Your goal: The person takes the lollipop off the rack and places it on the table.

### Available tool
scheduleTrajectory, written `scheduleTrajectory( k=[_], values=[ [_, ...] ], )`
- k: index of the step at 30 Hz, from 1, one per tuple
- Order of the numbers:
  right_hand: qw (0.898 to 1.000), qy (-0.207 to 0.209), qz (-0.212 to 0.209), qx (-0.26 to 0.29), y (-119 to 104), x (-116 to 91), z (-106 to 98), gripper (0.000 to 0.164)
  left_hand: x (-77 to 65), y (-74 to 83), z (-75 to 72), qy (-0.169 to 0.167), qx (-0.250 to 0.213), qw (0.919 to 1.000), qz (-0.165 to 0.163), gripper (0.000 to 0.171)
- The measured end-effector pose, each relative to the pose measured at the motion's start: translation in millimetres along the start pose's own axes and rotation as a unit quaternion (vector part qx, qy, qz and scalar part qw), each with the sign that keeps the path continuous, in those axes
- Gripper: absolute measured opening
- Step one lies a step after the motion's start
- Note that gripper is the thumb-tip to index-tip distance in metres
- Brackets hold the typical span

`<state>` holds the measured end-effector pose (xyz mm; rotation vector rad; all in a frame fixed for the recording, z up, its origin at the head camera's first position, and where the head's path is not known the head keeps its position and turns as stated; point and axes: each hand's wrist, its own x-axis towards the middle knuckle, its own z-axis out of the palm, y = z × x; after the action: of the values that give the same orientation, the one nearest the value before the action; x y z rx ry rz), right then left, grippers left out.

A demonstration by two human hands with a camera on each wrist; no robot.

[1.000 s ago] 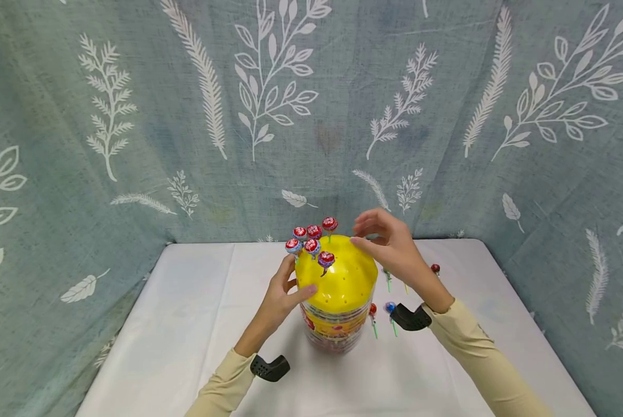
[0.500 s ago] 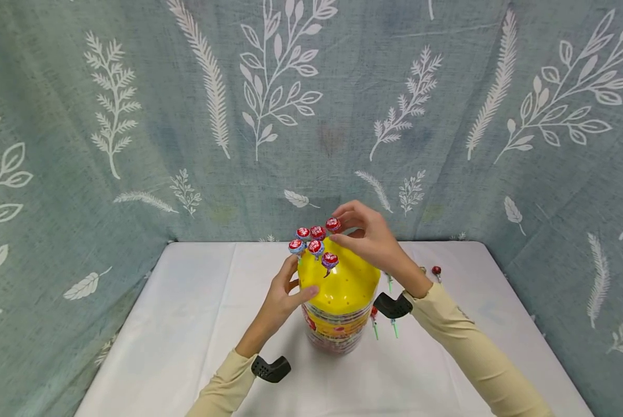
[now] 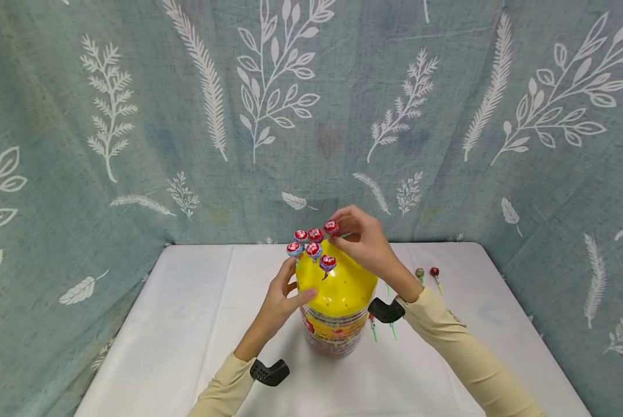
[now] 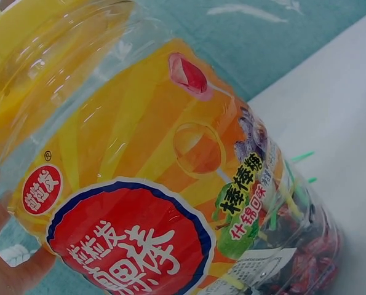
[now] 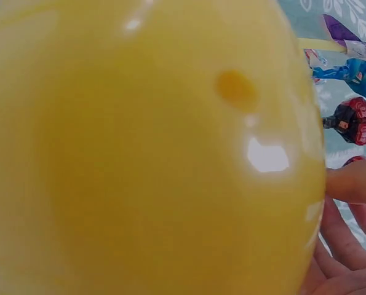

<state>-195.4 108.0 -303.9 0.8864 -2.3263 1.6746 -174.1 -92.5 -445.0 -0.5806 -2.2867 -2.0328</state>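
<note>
A clear lollipop jar (image 3: 334,333) with a domed yellow lid (image 3: 348,284) stands on the table. Several wrapped lollipops (image 3: 313,250) stick up from holes on the lid's left and back. My left hand (image 3: 280,298) grips the lid's left side, thumb over its top edge. At the back of the lid, my right hand (image 3: 365,243) pinches a red-wrapped lollipop (image 3: 331,226) between thumb and fingers. The lid (image 5: 170,160) fills most of the right wrist view and hides part of that hand. Up close, the left wrist view shows the jar's orange label (image 4: 139,147) and lollipops inside.
Loose lollipops lie on the white table (image 3: 186,336) right of the jar, including a dark red one (image 3: 434,271) and a green one (image 3: 419,273); others are partly hidden by my right arm. A patterned grey-green cloth (image 3: 321,116) hangs behind the table.
My right hand has moved left across the lid's back to the rear red lollipop and now pinches it. My left hand has stayed on the lid.
</note>
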Motion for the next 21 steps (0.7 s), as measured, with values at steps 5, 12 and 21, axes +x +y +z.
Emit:
scheduleTrajectory(
  k=[5, 12, 21],
  values=[
    [1.000, 0.009, -0.012, 0.005, 1.1, 1.1, 3.9, 0.024, -1.3, 0.0, -0.4, 0.002, -0.001, 1.0000, 0.003, 0.068],
    [0.999, 0.023, -0.025, 0.011, -1.8, 1.9, 2.9, 0.025, -2.2, 0.7, -0.9, 0.000, -0.013, 0.9999, -0.006, 0.068],
    [0.998, 0.055, -0.023, 0.023, -9.3, -5.1, -8.0, 0.029, -2.0, 2.4, 1.0, 0.001, -0.020, 0.9998, -0.004, 0.069]
  ],
)
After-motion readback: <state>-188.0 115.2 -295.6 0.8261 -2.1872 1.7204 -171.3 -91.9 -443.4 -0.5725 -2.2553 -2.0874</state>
